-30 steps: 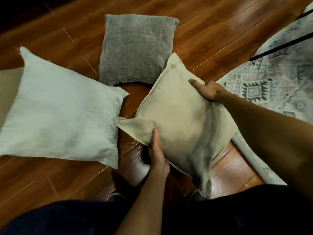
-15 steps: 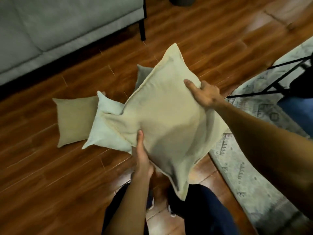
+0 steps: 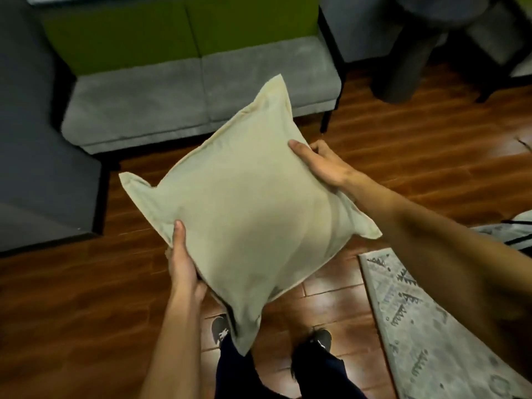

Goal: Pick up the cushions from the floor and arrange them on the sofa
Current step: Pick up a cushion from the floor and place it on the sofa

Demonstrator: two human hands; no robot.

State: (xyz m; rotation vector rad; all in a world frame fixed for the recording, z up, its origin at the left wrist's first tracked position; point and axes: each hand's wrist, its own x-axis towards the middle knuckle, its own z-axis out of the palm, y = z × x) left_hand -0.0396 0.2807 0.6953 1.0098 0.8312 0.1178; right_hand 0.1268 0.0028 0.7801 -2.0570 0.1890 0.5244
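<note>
I hold a beige cushion (image 3: 247, 214) with a flanged edge in the air, in front of me, above the wooden floor. My left hand (image 3: 182, 264) grips its lower left edge, thumb on top. My right hand (image 3: 319, 164) grips its right edge, thumb on the top face. The grey sofa (image 3: 161, 102) with a green backrest stands just beyond the cushion, its seat bare. The other cushions are out of view.
A dark grey armchair or sofa end (image 3: 37, 139) stands at the left. A patterned rug (image 3: 431, 326) lies at the lower right. A dark round stool or table (image 3: 408, 53) stands at the upper right. My shoes (image 3: 322, 339) are on the wooden floor (image 3: 72, 312).
I have stood up and raised the beige cushion from the floor. My view has swung up from the floor cushions to the sofa, which is now close in front.
</note>
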